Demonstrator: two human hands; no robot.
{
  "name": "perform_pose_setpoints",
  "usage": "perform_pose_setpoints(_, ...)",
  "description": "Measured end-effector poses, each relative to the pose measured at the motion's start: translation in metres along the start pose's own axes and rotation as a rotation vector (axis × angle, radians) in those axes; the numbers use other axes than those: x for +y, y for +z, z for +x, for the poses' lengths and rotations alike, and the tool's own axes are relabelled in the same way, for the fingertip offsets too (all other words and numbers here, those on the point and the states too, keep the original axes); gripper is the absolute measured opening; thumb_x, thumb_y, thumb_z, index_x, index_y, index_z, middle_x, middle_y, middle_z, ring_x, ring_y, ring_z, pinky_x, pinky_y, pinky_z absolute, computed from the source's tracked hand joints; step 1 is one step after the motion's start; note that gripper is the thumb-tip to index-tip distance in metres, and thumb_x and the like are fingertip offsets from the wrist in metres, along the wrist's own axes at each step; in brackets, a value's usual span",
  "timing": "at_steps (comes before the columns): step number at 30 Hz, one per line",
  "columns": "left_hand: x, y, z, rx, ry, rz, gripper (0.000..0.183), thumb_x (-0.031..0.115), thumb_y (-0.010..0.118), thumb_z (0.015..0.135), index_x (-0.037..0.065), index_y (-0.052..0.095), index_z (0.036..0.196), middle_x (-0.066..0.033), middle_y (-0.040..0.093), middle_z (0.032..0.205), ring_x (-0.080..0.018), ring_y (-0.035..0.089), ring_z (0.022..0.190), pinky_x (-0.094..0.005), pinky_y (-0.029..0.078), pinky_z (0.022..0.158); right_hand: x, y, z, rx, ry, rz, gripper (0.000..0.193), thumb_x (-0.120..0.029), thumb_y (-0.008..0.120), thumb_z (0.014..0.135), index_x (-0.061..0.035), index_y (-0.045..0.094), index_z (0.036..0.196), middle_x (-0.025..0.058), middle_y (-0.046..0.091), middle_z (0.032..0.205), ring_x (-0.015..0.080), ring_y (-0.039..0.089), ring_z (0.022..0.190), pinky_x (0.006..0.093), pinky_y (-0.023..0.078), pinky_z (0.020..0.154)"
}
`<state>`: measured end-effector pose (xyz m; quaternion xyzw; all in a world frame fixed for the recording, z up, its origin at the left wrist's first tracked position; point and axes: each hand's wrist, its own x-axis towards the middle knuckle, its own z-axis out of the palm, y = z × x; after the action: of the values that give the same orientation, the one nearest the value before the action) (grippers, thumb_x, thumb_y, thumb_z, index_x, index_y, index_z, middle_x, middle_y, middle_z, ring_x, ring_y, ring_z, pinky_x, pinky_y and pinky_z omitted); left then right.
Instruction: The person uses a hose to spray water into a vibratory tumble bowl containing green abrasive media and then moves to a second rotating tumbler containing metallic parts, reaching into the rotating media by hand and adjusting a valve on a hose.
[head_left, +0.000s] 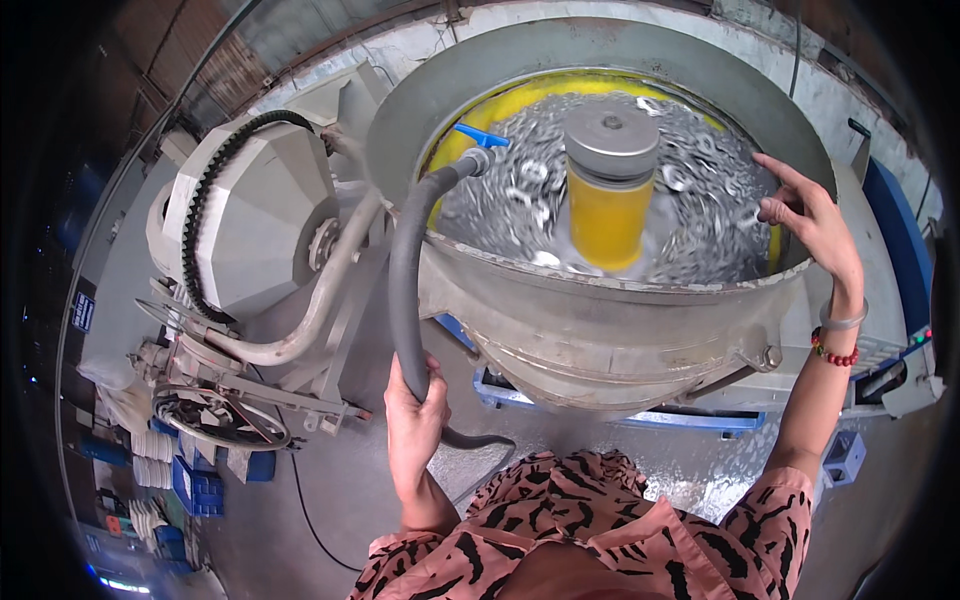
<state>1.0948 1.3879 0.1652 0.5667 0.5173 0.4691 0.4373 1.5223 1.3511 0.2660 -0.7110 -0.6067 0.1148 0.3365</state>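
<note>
My left hand (415, 408) is wrapped round a thick grey hose (403, 270). The hose rises from the floor and arches over the near left rim of a round metal tub (560, 265). At its end, above the tub, sits a metal valve with a blue lever (481, 136). Small metal parts (510, 185), many ring-shaped and blurred, fill the yellow-lined trough around a central post (612, 210), yellow below with a grey cap. Over the right rim hovers my right hand (808, 208), fingers apart and nothing in them.
A faceted grey drum (260, 215) with a black toothed band stands to the left, with a bent pipe (300, 345) and a handwheel (222, 418) below. Blue crates (197, 487) and stacked white items lie at lower left. A grey-blue block (843, 458) rests on the wet floor at right.
</note>
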Motion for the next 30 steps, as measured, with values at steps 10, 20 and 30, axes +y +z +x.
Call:
perform_pose_setpoints(10, -0.001, -0.003, 0.0, -0.023, -0.031, -0.004, 0.012, -0.002, 0.047, 0.082, 0.005, 0.046, 0.092, 0.0017, 0.045, 0.061, -0.0039, 0.043, 0.045, -0.0201, 0.033, 0.039, 0.001, 0.002, 0.001, 0.017, -0.002, 0.017, 0.051, -0.019, 0.06, 0.082, -0.0101, 0.045, 0.13, 0.006, 0.06, 0.07, 0.0109, 0.052, 0.065, 0.0263, 0.043, 0.065)
perform_pose_setpoints(20, 0.0, -0.002, 0.0, -0.012, -0.035, 0.04, 0.011, -0.001, 0.047, 0.081, 0.004, 0.046, 0.091, 0.0012, 0.045, 0.058, -0.0048, 0.043, 0.045, -0.0214, 0.034, 0.04, 0.009, 0.001, 0.003, -0.067, 0.0, 0.1, 0.039, -0.015, 0.057, 0.083, -0.0043, 0.053, 0.121, 0.0054, 0.06, 0.075, 0.0098, 0.054, 0.072, 0.0253, 0.044, 0.071)
perform_pose_setpoints(30, 0.001, -0.004, 0.0, -0.002, -0.018, 0.073, 0.013, 0.0, 0.048, 0.079, 0.004, 0.046, 0.091, 0.0015, 0.046, 0.058, -0.0048, 0.042, 0.045, -0.0218, 0.034, 0.04, 0.0, 0.001, 0.0, -0.015, -0.016, 0.117, 0.036, -0.016, 0.056, 0.085, -0.0032, 0.055, 0.119, 0.0055, 0.06, 0.077, 0.01, 0.055, 0.074, 0.0247, 0.044, 0.073)
